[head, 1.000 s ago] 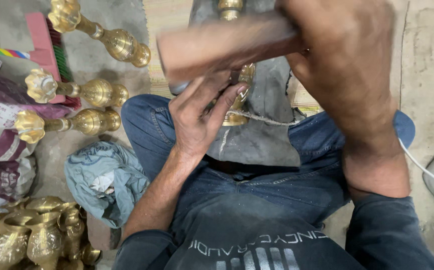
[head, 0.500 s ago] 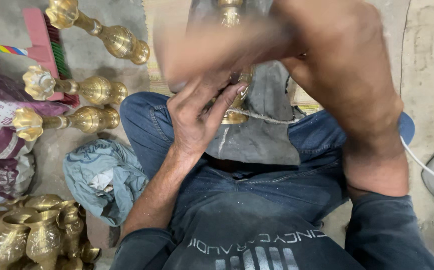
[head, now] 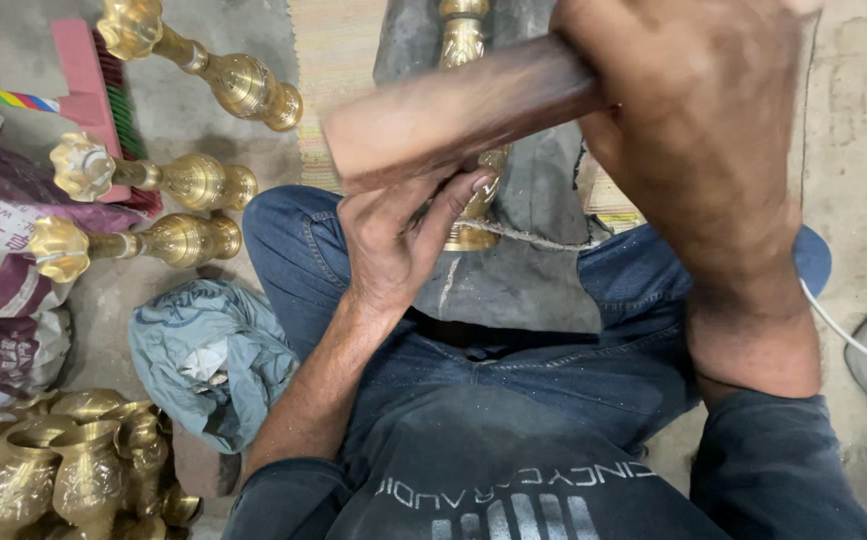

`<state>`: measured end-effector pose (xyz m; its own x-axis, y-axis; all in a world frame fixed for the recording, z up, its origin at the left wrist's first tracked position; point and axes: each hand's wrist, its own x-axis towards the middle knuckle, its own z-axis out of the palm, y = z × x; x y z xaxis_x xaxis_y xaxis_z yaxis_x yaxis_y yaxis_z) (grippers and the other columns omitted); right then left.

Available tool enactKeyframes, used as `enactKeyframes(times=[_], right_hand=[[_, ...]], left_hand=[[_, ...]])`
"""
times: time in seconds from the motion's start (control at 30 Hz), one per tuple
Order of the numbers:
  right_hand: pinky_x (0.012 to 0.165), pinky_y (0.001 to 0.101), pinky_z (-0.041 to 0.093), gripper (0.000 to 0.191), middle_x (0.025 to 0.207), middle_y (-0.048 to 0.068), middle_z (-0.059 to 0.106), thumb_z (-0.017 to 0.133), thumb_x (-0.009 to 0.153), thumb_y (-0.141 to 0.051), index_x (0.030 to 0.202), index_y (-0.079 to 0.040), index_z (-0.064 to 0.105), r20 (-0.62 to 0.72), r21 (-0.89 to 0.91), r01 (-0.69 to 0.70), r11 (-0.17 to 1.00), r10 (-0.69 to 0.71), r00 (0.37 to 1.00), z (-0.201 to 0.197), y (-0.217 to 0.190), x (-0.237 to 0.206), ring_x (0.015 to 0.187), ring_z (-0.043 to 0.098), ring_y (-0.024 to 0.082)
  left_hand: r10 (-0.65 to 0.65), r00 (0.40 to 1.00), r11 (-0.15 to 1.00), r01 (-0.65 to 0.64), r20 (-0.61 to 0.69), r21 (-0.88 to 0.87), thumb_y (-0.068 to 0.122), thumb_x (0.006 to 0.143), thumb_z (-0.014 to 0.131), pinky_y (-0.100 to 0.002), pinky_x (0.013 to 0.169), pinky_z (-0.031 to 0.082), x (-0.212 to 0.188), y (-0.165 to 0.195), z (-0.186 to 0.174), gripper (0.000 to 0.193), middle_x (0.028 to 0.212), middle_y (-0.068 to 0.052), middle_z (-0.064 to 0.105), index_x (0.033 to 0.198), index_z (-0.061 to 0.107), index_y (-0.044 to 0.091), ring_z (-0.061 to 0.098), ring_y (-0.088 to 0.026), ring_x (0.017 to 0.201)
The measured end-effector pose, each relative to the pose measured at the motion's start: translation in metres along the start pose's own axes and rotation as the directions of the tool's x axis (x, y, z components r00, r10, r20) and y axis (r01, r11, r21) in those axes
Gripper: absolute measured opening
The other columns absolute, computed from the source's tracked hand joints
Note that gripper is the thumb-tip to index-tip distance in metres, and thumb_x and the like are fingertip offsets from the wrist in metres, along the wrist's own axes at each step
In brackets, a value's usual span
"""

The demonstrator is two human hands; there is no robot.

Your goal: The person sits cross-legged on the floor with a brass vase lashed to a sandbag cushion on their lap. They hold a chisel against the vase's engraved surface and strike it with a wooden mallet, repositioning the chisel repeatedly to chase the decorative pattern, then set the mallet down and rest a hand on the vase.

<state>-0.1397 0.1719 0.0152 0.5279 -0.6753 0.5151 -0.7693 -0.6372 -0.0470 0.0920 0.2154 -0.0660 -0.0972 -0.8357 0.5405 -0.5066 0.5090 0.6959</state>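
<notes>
While the right hand (head: 694, 130) grips the wooden handle (head: 454, 110), the left hand (head: 394, 240) pinches the unfinished brass piece (head: 469, 215); three finished stems (head: 169, 240) lie aside.

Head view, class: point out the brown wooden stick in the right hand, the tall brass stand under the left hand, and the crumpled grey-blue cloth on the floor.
Brown wooden stick (head: 454, 115), head view, blurred shaft.
Tall brass stand (head: 462, 40), head view, upper stem.
Crumpled grey-blue cloth (head: 209, 355), head view, middle folds.

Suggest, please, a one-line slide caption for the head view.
Right hand grips a wooden tool above a brass piece steadied by the left hand.
</notes>
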Motion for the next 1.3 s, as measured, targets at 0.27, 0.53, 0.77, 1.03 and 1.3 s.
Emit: enactKeyframes(times=[0.27, 0.53, 0.77, 1.03, 1.3], right_hand=[[0.085, 0.0418, 0.044, 0.026, 0.106, 0.009, 0.062, 0.073, 0.087, -0.005, 0.108, -0.007, 0.057, 0.023, 0.017, 0.0, 1.0, -0.001, 1.0, 0.005, 0.001, -0.004, 0.099, 0.061, 0.031], [0.092, 0.0404, 0.046, 0.023, 0.105, 0.009, 0.061, 0.071, 0.087, -0.002, 0.105, -0.006, 0.057, 0.022, -0.069, 0.039, 0.997, -0.038, 0.999, -0.001, -0.005, -0.001, 0.1, 0.06, 0.03], [0.082, 0.0397, 0.045, 0.022, 0.1, 0.008, 0.063, 0.072, 0.089, 0.001, 0.105, -0.007, 0.06, 0.012, -0.125, 0.052, 0.991, -0.051, 0.999, -0.005, -0.011, 0.009, 0.095, 0.063, 0.028], [0.081, 0.0421, 0.048, 0.025, 0.096, 0.009, 0.064, 0.075, 0.085, 0.002, 0.106, -0.005, 0.064, -0.001, -0.127, 0.048, 0.991, -0.049, 0.999, -0.009, -0.016, 0.015, 0.094, 0.066, 0.03], [0.087, 0.0409, 0.046, 0.022, 0.103, 0.008, 0.062, 0.072, 0.087, -0.002, 0.104, -0.006, 0.058, -0.021, -0.104, 0.026, 0.994, -0.029, 0.999, -0.007, -0.015, 0.003, 0.101, 0.063, 0.03]], left_hand=[[-0.099, 0.995, 0.992, 0.101, 0.028, -0.08, 0.009, 0.092, 0.085, -0.029, 0.072, 0.061, 0.0, -0.002, 0.0, 0.029, 0.097, -0.01, 0.075, 0.115, 0.072, -0.003, 0.076, -0.016, 0.085], [-0.048, 0.999, 0.997, 0.049, 0.026, -0.063, 0.008, 0.094, 0.085, -0.031, 0.078, 0.062, -0.003, -0.006, 0.001, 0.022, 0.103, -0.008, 0.078, 0.113, 0.076, 0.001, 0.076, -0.017, 0.089], [0.016, 1.0, 0.994, -0.014, 0.02, -0.11, 0.007, 0.098, 0.084, -0.03, 0.081, 0.062, -0.003, -0.003, -0.002, 0.023, 0.108, -0.007, 0.078, 0.119, 0.075, 0.003, 0.077, -0.017, 0.092], [-0.051, 0.999, 0.998, 0.052, 0.015, -0.029, 0.007, 0.094, 0.087, -0.032, 0.076, 0.06, -0.005, -0.004, -0.002, 0.019, 0.099, -0.007, 0.078, 0.11, 0.077, 0.005, 0.077, -0.017, 0.084], [-0.036, 0.999, 0.998, 0.037, 0.021, -0.046, 0.007, 0.095, 0.086, -0.029, 0.074, 0.06, -0.009, -0.008, -0.001, 0.021, 0.1, -0.008, 0.078, 0.113, 0.076, 0.002, 0.076, -0.015, 0.084]])
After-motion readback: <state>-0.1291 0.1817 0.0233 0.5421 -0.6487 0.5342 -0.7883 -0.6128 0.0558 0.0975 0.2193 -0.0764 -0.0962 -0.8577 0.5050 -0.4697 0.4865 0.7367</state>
